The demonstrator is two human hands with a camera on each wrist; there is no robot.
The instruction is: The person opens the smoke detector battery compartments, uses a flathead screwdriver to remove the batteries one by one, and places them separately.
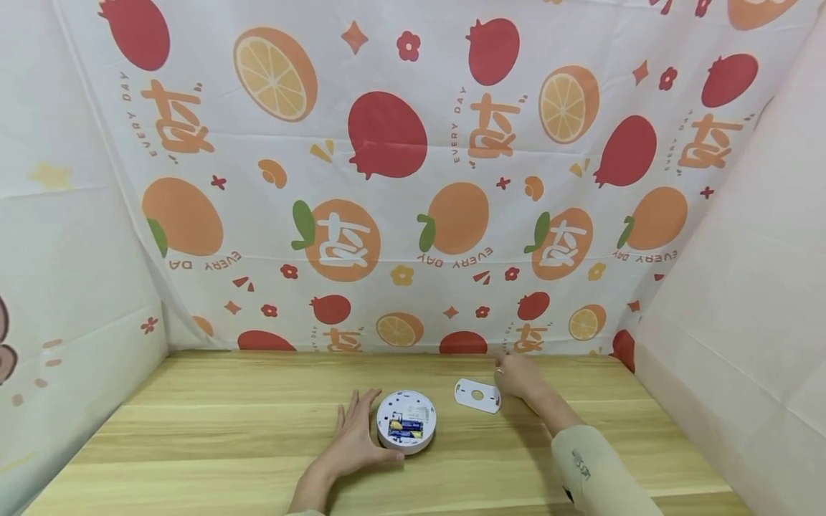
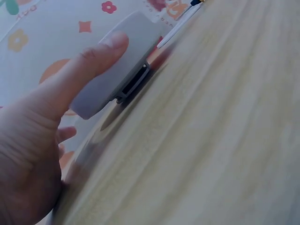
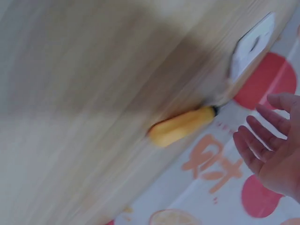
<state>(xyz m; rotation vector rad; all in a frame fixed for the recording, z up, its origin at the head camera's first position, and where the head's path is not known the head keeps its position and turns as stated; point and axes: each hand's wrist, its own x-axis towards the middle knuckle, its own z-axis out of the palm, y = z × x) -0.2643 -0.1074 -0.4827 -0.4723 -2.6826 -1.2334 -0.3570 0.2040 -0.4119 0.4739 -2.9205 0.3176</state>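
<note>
While your left hand [image 1: 353,438] rests flat-fingered against the side of the round white device [image 1: 406,421], thumb along its rim in the left wrist view [image 2: 101,51], the device lies face down near the middle of the wooden table [image 1: 193,430], its battery bay open to the camera. Two batteries [image 1: 405,428] sit in that bay — so, by my judgement, the opening of the unit is done and the batteries are not yet lifted out or covered.

The white mounting plate [image 1: 477,395] lies detached, just right of the device and apart from it. Your right hand [image 1: 516,376] hovers beyond that plate near the backdrop, fingers relaxed and spread, holding nothing. The right wrist view shows an orange-handled tool [image 3: 183,125], probably a screwdriver, lying on the table near the far edge, close to your open fingers [image 3: 255,140]; it is untouched.

Room for movement:
- The far edge of the table meets the fruit-print cloth [image 1: 413,179] directly — little clearance behind the tool and plate.
- Cloth walls close both sides, though well apart from the device.
- The near half of the table offers the widest working space.
- What remains, as I judge it, is work on the batteries and refitting of the plate.
</note>
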